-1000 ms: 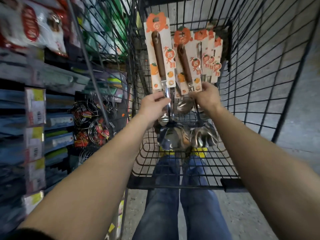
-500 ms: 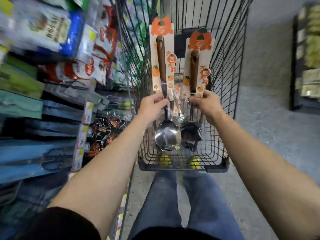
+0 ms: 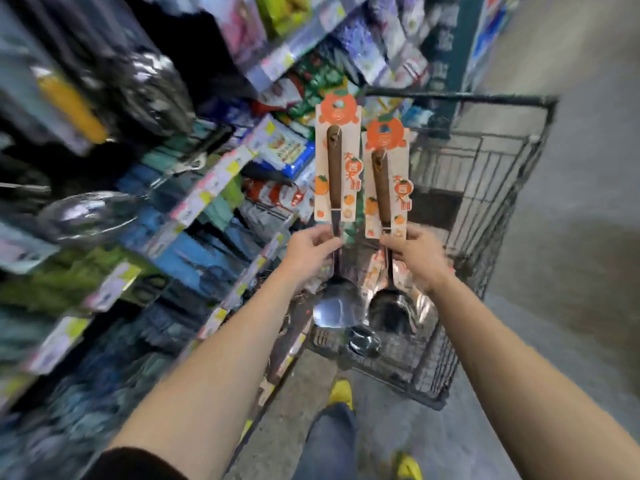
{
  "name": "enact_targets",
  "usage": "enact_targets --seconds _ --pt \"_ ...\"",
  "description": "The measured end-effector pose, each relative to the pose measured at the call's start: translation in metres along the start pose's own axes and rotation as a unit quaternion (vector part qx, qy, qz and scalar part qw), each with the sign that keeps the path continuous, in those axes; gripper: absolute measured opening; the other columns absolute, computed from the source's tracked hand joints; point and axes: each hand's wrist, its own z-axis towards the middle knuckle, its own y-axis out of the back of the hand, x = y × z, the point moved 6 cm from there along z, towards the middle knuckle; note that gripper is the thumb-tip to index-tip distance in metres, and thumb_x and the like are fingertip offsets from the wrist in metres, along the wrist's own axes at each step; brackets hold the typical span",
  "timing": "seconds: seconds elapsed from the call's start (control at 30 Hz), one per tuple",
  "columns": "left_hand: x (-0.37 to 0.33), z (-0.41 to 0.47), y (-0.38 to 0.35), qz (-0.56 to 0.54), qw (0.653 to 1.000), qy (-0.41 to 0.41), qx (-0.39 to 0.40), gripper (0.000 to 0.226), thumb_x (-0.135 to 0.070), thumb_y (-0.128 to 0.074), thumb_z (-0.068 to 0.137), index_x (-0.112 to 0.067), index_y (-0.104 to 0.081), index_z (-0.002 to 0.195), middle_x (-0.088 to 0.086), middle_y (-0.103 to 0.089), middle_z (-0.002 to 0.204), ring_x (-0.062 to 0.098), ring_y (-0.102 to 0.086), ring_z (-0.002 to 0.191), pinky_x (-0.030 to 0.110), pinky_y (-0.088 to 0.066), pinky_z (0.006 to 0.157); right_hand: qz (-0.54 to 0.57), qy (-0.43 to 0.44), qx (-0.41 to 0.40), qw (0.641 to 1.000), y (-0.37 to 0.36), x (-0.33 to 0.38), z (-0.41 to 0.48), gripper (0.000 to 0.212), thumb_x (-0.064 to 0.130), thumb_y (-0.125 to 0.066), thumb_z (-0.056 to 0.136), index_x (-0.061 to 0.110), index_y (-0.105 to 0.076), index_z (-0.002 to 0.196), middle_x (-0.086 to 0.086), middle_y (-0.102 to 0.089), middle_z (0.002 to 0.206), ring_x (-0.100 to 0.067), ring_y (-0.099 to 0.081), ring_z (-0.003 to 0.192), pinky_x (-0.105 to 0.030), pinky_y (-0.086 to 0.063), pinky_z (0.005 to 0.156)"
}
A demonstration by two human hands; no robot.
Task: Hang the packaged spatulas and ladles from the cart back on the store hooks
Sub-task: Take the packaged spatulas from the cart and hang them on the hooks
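Blurred store shelves (image 3: pixel 114 216) fill the left side, packed with bagged and carded goods, with rows of pale price tags (image 3: pixel 207 188) running along their front edges. A shiny round-headed item (image 3: pixel 86 213) juts out from the shelving at the far left, too smeared to identify.

The left hand (image 3: pixel 308 254) is raised in front of the shelves. Its thumb and fingers pinch the metal shaft of the left packaged utensil (image 3: pixel 335 168) just under its backing card. That utensil stands upright, with a brown handle on a cream card topped by an orange fruit-shaped hang tab, and a flared, shiny head hangs below the hand.

Just beside it, the right packaged utensil (image 3: pixel 382 188) is held upright and slightly lower. It has the same card and brown handle, and its head is rounder and darker. The right hand (image 3: pixel 419 258) grips it with its fingers curled round the shaft at the card's lower edge. The two cards sit side by side, close to touching.

Both utensils are up in the air, above and in front of the black wire cart (image 3: pixel 502 202), which stands behind the hands. More shiny packaged pieces (image 3: pixel 360 341) lie on its bottom. Below are a jeans leg (image 3: pixel 329 441) and a yellow shoe (image 3: pixel 341 393). Grey floor (image 3: pixel 575 271) stretches away to the right.
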Motion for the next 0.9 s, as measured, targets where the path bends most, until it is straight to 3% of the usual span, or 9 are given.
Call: enact_targets --seconds 0.07,0.17,0.3,0.37,0.5,0.57,0.67,0.8,0.9 --pt "-0.011 -0.031 0.026 -0.019 0.999 -0.007 -0.041 0.016 -0.011 -0.067 0.098 -0.012 -0.068 0.114 0.003 -0.069 0.098 0.017 -0.069 0.091 0.026 -0.06 0.077 0.004 0.023 0.034 0.999 -0.019 0.02 -0.015 0.016 0.007 -0.079 0.083 0.009 -0.078 0.099 -0.013 -0.079 0.1 -0.031 -0.073 0.093 -0.044 -0.057 0.085" --pt "-0.017 -0.079 0.07 -0.039 0.994 -0.019 -0.103 0.021 -0.017 -0.07 0.097 -0.012 -0.072 0.117 0.007 -0.073 0.117 0.022 -0.071 0.106 0.03 -0.062 0.079 -0.014 0.051 0.084 0.995 -0.052 0.048 -0.042 0.01 0.01 -0.082 0.081 0.015 -0.078 0.089 -0.002 -0.079 0.087 -0.017 -0.071 0.078 -0.032 -0.056 0.074" --pt "-0.022 -0.148 0.131 -0.057 0.98 -0.032 -0.187 0.008 -0.021 -0.072 0.095 -0.016 -0.073 0.102 0.007 -0.074 0.11 0.03 -0.07 0.109 0.05 -0.06 0.092 -0.038 0.103 0.158 0.981 -0.112 0.085 -0.083 0.01 0.012 -0.081 0.083 0.019 -0.077 0.089 0.0 -0.079 0.089 -0.015 -0.071 0.079 -0.036 -0.058 0.08" --pt "-0.02 -0.181 0.163 -0.065 0.968 -0.043 -0.239 0.013 -0.025 -0.075 0.09 -0.019 -0.076 0.101 0.004 -0.075 0.106 0.03 -0.071 0.106 0.054 -0.058 0.095 -0.046 0.126 0.197 0.971 -0.148 0.099 -0.107 0.012 0.011 -0.079 0.085 0.022 -0.076 0.089 0.003 -0.078 0.088 -0.015 -0.07 0.081 -0.035 -0.057 0.08" --pt "-0.01 -0.259 0.224 -0.116 0.936 -0.048 -0.329 0.014 -0.012 -0.075 0.093 -0.023 -0.067 0.098 -0.003 -0.068 0.086 0.022 -0.068 0.091 0.048 -0.059 0.087 -0.05 0.155 0.28 0.946 -0.228 0.112 -0.162 0.012 0.011 -0.08 0.083 0.021 -0.076 0.088 0.007 -0.078 0.087 -0.008 -0.07 0.08 -0.028 -0.057 0.079" --pt "0.002 -0.302 0.251 -0.125 0.923 -0.049 -0.36 0.022 -0.012 -0.076 0.091 -0.02 -0.064 0.107 -0.006 -0.067 0.086 0.021 -0.07 0.092 0.047 -0.062 0.085 -0.057 0.154 0.319 0.933 -0.267 0.114 -0.195 0.01 0.01 -0.08 0.084 0.019 -0.076 0.087 0.01 -0.077 0.077 -0.001 -0.069 0.07 -0.024 -0.055 0.073" --pt "0.024 -0.372 0.29 -0.129 0.903 -0.043 -0.407 0.023 -0.011 -0.076 0.091 -0.023 -0.065 0.107 -0.011 -0.07 0.082 0.023 -0.072 0.092 0.043 -0.062 0.081 -0.061 0.15 0.37 0.915 -0.321 0.11 -0.251 0.009 0.009 -0.079 0.085 0.009 -0.077 0.093 0.003 -0.075 0.075 -0.007 -0.067 0.067 -0.028 -0.057 0.073" --pt "0.052 -0.474 0.332 -0.128 0.871 -0.049 -0.472 0.023 -0.011 -0.076 0.091 -0.027 -0.065 0.102 -0.005 -0.069 0.088 0.024 -0.071 0.095 0.035 -0.061 0.071 -0.057 0.162 0.431 0.886 -0.385 0.101 -0.344 0.008 0.006 -0.078 0.085 0.008 -0.077 0.093 0.001 -0.073 0.078 -0.003 -0.063 0.062 -0.015 -0.053 0.061" --pt "0.075 -0.559 0.356 -0.134 0.84 -0.053 -0.523 0.021 -0.014 -0.077 0.091 -0.021 -0.066 0.108 -0.001 -0.068 0.091 0.019 -0.068 0.089 0.032 -0.061 0.069 -0.058 0.161 0.482 0.86 -0.432 0.088 -0.421 0.006 0.008 -0.08 0.083 0.012 -0.078 0.087 0.004 -0.074 0.074 -0.006 -0.065 0.064 -0.026 -0.054 0.07"
